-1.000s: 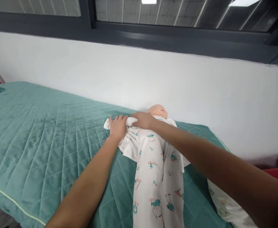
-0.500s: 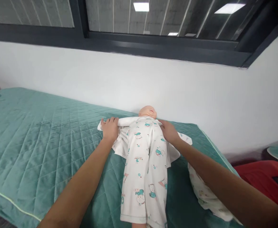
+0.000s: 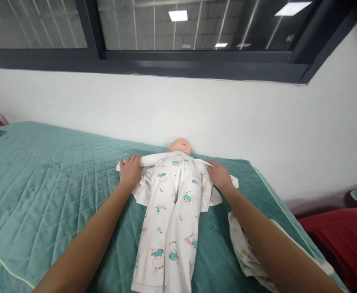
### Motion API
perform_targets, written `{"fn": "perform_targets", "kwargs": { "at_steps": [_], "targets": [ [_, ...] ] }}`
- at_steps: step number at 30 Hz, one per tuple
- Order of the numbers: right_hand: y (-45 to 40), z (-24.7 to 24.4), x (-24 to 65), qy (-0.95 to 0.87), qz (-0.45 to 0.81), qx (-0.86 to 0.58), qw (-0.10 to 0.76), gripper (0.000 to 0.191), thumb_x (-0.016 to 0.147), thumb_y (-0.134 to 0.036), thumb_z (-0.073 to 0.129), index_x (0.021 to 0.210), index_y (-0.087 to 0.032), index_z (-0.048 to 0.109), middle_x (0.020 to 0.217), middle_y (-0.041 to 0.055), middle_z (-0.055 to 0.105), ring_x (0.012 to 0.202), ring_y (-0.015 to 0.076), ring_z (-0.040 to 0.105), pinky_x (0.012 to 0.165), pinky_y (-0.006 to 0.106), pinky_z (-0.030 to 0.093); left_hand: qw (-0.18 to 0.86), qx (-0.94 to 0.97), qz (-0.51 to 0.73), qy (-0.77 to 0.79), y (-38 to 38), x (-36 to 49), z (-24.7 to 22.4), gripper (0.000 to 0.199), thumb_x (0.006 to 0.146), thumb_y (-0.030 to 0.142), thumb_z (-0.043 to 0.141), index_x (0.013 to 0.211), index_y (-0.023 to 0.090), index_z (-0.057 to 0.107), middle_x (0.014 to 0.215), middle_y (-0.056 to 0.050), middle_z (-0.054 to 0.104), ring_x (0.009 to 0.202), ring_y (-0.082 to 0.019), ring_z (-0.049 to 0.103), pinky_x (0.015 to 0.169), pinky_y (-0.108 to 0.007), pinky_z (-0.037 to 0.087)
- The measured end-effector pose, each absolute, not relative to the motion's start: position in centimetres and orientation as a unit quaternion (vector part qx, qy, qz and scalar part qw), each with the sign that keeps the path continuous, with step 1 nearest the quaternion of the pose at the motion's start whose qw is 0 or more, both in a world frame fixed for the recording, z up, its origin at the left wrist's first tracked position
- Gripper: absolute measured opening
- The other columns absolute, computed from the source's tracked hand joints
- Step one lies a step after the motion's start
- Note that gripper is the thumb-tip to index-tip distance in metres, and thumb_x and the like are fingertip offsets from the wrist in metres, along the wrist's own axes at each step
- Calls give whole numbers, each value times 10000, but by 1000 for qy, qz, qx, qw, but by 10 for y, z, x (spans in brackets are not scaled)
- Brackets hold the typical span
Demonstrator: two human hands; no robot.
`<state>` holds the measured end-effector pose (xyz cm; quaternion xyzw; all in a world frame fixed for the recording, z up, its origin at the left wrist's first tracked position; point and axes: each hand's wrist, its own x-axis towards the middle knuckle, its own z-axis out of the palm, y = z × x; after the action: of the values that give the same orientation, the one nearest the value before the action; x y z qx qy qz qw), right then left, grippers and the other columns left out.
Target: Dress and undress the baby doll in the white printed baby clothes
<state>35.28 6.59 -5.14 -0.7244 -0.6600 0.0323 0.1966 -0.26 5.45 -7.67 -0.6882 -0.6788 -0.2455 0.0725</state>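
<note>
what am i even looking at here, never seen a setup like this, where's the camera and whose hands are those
There is no machine here: these are a person's two bare hands, seen from a camera worn on that person's head, looking forward and down. A doll lies on a green quilted cover, its head toward the white wall. White patterned trousers stretch toward the camera. The left hand is over a white sleeve; the right hand is at white cloth on the other side. How firmly either grips is hard to tell.
</note>
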Motion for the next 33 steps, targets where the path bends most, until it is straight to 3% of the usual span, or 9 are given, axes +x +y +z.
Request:
{"fn": "perform_targets", "kwargs": {
  "at_steps": [5, 7, 9, 11, 14, 20, 26, 33],
  "targets": [
    [63, -52, 349, -638, 66, -738, 210, 420, 936, -285, 371, 1271, -167, 595, 1183, 140, 692, 1076, 300, 649, 891, 378, 474, 24, -698, -386, -603, 31, 34, -34, 426, 900, 198, 461, 1315, 184, 556, 1365, -72, 586, 1259, -234, 532, 1095, -395, 419],
    [63, -52, 348, -634, 72, -739, 217, 425, 936, -263, 360, 1290, -167, 574, 1206, 143, 682, 1104, 300, 636, 911, 385, 463, -12, -765, -357, -536, 28, 67, -10, 381, 922, 210, 441, 1270, 208, 594, 1307, -44, 628, 1212, -206, 566, 1060, -357, 451],
    [62, -52, 347, -632, 75, -738, 224, 429, 936, -245, 354, 1309, -173, 554, 1214, 139, 677, 1115, 292, 631, 918, 377, 453, -20, -844, -247, -476, 30, 106, 10, 347, 925, 165, 417, 1182, 205, 647, 1265, -45, 652, 1191, -192, 578, 1033, -327, 461],
    [62, -52, 346, -631, 78, -737, 228, 416, 937, -240, 353, 1294, -186, 560, 1195, 128, 685, 1098, 281, 637, 900, 362, 453, 8, -881, -87, -465, 36, 143, 23, 332, 930, 140, 398, 1125, 164, 666, 1200, -96, 670, 1128, -220, 612, 968, -341, 490],
    [59, -51, 346, -633, 81, -734, 234, 380, 946, -270, 367, 1252, -207, 583, 1160, 111, 701, 1068, 275, 647, 863, 342, 454, 2, -890, -8, -457, 45, 186, 30, 223, 903, 200, 507, 984, 136, 704, 1013, -123, 709, 954, -253, 670, 850, -352, 528],
    [53, -48, 344, -633, 78, -730, 245, 368, 934, -323, 433, 1244, -199, 589, 1136, 123, 714, 1050, 286, 656, 839, 332, 442, 5, -882, 53, -468, 62, 225, 19, 272, 889, 159, 537, 1113, 146, 691, 1227, -152, 655, 1104, -290, 632, 932, -405, 501],
    [46, -45, 345, -630, 76, -730, 254, 348, 913, -256, 449, 1222, -218, 604, 1086, 100, 727, 1007, 256, 665, 826, 307, 438, 20, -865, 109, -489, 69, 247, 15, 382, 838, 175, 643, 1217, 136, 657, 1327, -199, 603, 1237, -367, 550, 1036, -554, 401],
    [40, -41, 355, -587, 68, -760, 271, 412, 842, -117, 418, 1204, -209, 592, 1131, 74, 709, 1051, 227, 643, 857, 291, 437, 50, -865, 145, -477, 81, 235, 27, 312, 784, 134, 690, 1096, 126, 705, 1214, -200, 668, 1136, -369, 612, 956, -511, 461]
  ]
}}
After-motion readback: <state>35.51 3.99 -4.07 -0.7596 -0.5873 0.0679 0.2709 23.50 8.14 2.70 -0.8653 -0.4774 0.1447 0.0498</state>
